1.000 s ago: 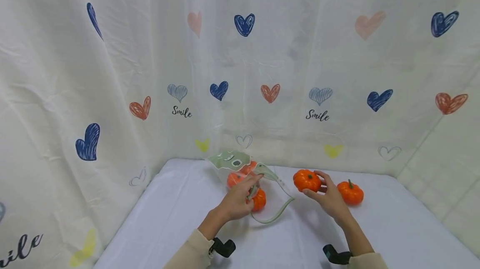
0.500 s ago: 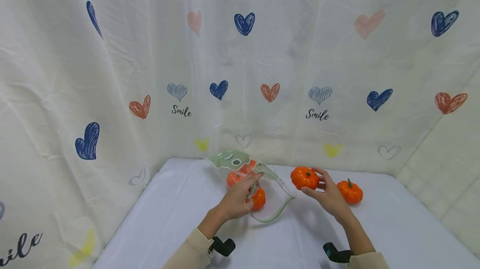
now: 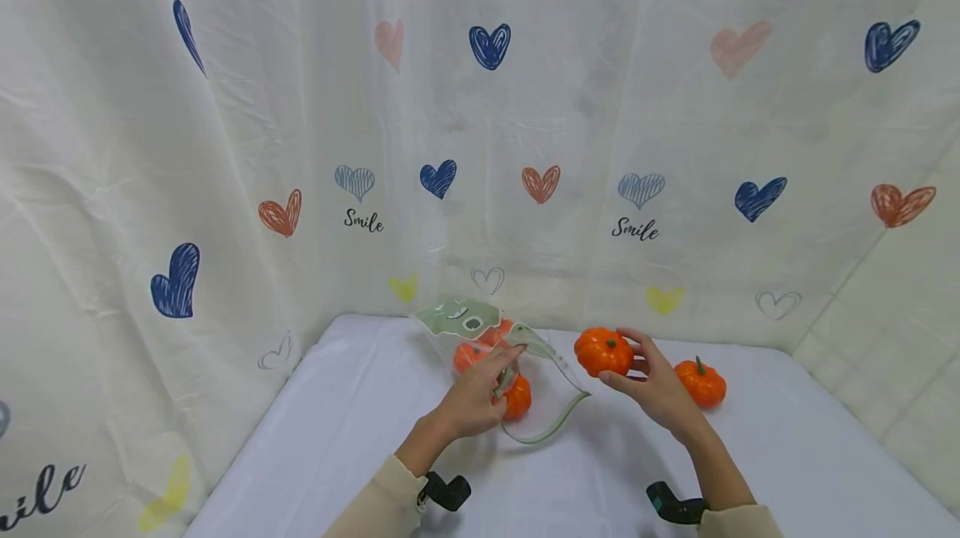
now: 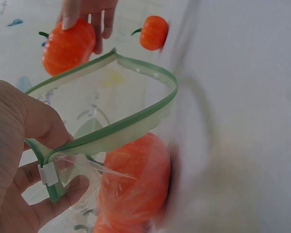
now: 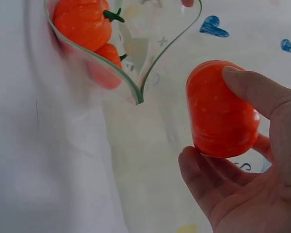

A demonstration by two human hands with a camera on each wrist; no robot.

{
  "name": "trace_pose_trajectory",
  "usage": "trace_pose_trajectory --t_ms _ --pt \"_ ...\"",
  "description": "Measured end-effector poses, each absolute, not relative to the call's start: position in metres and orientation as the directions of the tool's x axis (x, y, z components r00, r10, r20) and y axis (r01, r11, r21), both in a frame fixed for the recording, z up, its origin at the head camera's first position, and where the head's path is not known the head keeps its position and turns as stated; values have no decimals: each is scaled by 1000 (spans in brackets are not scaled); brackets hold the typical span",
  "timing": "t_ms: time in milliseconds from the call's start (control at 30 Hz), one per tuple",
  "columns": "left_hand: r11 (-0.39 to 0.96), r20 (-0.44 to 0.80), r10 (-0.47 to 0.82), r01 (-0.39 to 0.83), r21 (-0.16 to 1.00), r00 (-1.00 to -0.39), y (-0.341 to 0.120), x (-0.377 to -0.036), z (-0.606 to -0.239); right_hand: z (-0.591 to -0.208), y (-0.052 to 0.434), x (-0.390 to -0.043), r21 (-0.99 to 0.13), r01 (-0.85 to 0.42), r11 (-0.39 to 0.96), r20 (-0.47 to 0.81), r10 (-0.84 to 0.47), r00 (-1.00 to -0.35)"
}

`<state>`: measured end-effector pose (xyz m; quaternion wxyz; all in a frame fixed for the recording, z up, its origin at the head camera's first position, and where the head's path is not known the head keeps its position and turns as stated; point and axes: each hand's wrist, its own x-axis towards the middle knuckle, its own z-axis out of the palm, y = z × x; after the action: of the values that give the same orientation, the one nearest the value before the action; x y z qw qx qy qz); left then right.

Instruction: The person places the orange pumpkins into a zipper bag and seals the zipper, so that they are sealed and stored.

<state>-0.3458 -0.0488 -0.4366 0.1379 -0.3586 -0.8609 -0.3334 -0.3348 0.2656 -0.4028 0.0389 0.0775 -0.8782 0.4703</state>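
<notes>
My left hand [image 3: 480, 392] pinches the green zip rim of a clear plastic bag [image 3: 551, 405] and holds its mouth open; the wrist view shows the rim [image 4: 121, 125] between thumb and fingers. Orange toy pumpkins [image 3: 516, 398] lie inside the bag [image 5: 136, 87], also seen as a pumpkin [image 4: 136, 182] through the plastic. My right hand [image 3: 648, 384] grips a small orange pumpkin [image 3: 602, 352] just right of the bag's mouth, lifted off the table; the same pumpkin [image 5: 222, 109] sits between thumb and fingers.
One more orange pumpkin [image 3: 699, 383] rests on the white table [image 3: 337, 438] right of my right hand. A heart-printed curtain [image 3: 480, 146] hangs close behind and to the left. The table's right edge [image 3: 862, 446] borders a tiled wall.
My right hand has carried its pumpkin slightly up and left, closer to the bag's mouth. The left hand and bag have stayed put.
</notes>
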Motion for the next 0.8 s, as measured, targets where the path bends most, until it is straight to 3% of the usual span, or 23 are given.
trace_pose_trajectory --t_ms 800 --pt "543 448 506 676 498 -737 -49 -344 -434 -380 250 -321 -829 -279 484 179 -242 -954"
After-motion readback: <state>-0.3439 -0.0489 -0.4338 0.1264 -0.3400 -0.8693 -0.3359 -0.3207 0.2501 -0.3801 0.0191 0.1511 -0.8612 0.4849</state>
